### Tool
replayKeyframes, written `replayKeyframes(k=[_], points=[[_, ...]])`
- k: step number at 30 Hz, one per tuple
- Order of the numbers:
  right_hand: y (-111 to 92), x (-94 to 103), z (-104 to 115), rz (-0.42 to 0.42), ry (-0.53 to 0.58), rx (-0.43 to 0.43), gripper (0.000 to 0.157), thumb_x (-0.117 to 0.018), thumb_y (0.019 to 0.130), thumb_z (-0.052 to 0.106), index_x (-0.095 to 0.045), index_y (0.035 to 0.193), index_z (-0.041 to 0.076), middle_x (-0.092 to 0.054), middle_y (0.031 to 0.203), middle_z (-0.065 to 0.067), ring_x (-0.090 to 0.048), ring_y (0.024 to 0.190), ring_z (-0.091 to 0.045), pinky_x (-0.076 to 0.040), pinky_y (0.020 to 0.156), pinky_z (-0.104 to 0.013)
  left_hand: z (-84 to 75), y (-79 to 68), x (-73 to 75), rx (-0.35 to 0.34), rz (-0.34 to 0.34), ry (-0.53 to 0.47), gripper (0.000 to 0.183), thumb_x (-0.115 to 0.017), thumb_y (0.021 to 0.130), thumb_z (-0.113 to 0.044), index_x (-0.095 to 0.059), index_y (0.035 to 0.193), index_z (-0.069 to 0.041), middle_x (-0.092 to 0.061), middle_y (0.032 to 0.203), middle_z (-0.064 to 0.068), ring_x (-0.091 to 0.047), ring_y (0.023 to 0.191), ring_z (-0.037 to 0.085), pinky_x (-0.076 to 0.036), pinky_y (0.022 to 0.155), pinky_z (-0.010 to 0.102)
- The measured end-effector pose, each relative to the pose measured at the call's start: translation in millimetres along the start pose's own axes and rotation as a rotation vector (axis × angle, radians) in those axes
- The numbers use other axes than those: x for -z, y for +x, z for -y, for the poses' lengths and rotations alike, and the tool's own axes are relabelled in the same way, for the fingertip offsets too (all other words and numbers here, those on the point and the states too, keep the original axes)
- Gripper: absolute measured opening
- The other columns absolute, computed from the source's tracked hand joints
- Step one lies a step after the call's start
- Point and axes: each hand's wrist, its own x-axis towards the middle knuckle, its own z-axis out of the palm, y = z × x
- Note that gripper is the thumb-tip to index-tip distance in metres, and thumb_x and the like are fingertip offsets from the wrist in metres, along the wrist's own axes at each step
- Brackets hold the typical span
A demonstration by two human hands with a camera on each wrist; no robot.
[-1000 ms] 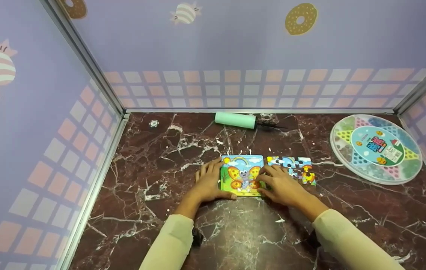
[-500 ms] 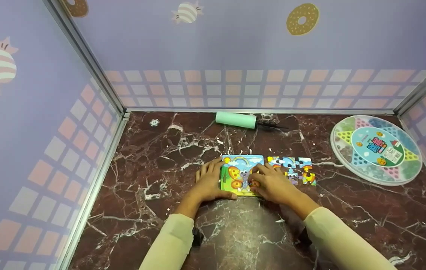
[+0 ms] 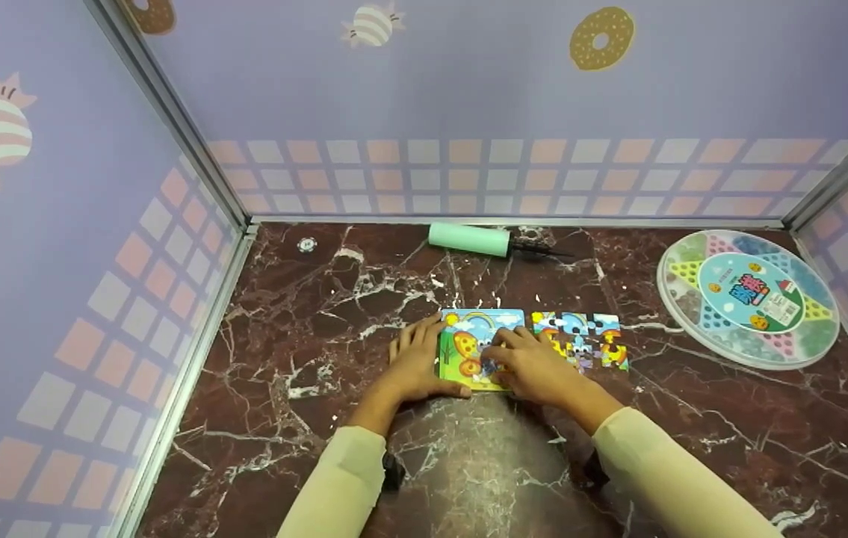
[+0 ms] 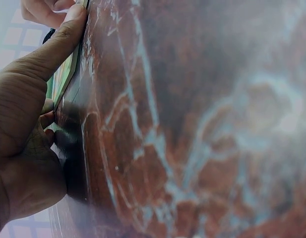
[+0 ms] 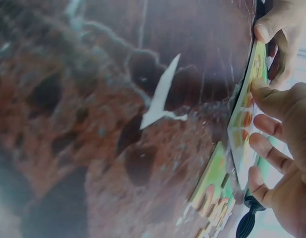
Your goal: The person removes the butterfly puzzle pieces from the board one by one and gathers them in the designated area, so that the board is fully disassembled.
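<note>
A butterfly jigsaw puzzle board (image 3: 468,347) lies flat on the marbled table, its picture showing a sun and rainbow. My left hand (image 3: 416,366) grips it at the near left corner, thumb along the front edge and fingers down the left side. In the left wrist view the thumb (image 4: 63,42) presses on the board's rim. My right hand (image 3: 539,368) rests its fingertips on the picture's right half, covering part of the butterfly. The right wrist view shows the right fingers (image 5: 269,148) spread and loosely bent over the board's surface, with no loose piece visible among them.
Several loose jigsaw pieces (image 3: 577,323) lie just right of the board. A round Chinese checkers box (image 3: 749,299) sits at the right. Near the back wall lie a mint-green cylinder with a black end (image 3: 468,239) and a small round chip (image 3: 307,245).
My right hand has slid left across the board toward the butterfly's body, uncovering more of the loose pieces at the right. My left hand and the board stay in place.
</note>
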Motion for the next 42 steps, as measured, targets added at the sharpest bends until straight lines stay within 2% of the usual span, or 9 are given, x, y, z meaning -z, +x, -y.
replayKeyframes(k=[5,11,19,35,42], points=[[7.2,0.2,7.4,0.03,-0.044,0.003,0.034,-0.082,0.095,0.013,-0.077,0.128,0.019,-0.065,0.124,-0.009,-0.058,0.109,-0.033,-0.058,0.091,-0.064,4.0,1.8,-3.4,-0.003,-0.008,-0.015,0.134,-0.102,0.067,-0.059,-0.034,0.171,-0.008,-0.025,0.183,0.01,-0.017,0.167,0.044,-0.012,0.134,0.073],[14.4,2.9,18.3,0.062,-0.079,-0.04,0.034,-0.087,0.094,0.023,-0.077,0.127,0.019,-0.063,0.123,-0.01,-0.058,0.111,-0.037,-0.057,0.094,-0.072,-1.0,0.2,0.1,-0.001,-0.003,0.003,0.13,-0.103,0.069,-0.054,-0.034,0.17,-0.007,-0.027,0.182,0.011,-0.02,0.165,0.044,-0.017,0.132,0.072],[18.4,0.7,23.7,0.093,-0.084,-0.1,0.032,-0.088,0.094,0.02,-0.075,0.123,0.02,-0.062,0.122,-0.009,-0.058,0.11,-0.036,-0.056,0.086,-0.063,-5.8,-1.7,3.2,0.011,0.011,0.025,0.129,-0.102,0.071,-0.055,-0.033,0.171,-0.011,-0.026,0.183,0.01,-0.019,0.167,0.043,-0.017,0.133,0.071],[22.7,-0.1,25.9,0.131,-0.036,-0.131,0.034,-0.087,0.094,0.019,-0.071,0.124,0.018,-0.059,0.122,-0.011,-0.058,0.113,-0.039,-0.057,0.09,-0.07,-4.2,-1.7,2.1,0.009,0.008,0.021,0.13,-0.102,0.07,-0.055,-0.034,0.171,-0.011,-0.026,0.183,0.01,-0.019,0.166,0.043,-0.017,0.133,0.07],[23.3,-1.5,25.3,0.121,-0.004,-0.128,0.036,-0.089,0.091,0.017,-0.07,0.12,0.02,-0.058,0.12,-0.011,-0.058,0.111,-0.04,-0.057,0.086,-0.068,-3.8,-0.5,2.0,0.012,0.015,0.026,0.13,-0.102,0.071,-0.054,-0.033,0.171,-0.01,-0.025,0.183,0.011,-0.018,0.167,0.044,-0.016,0.134,0.07]])
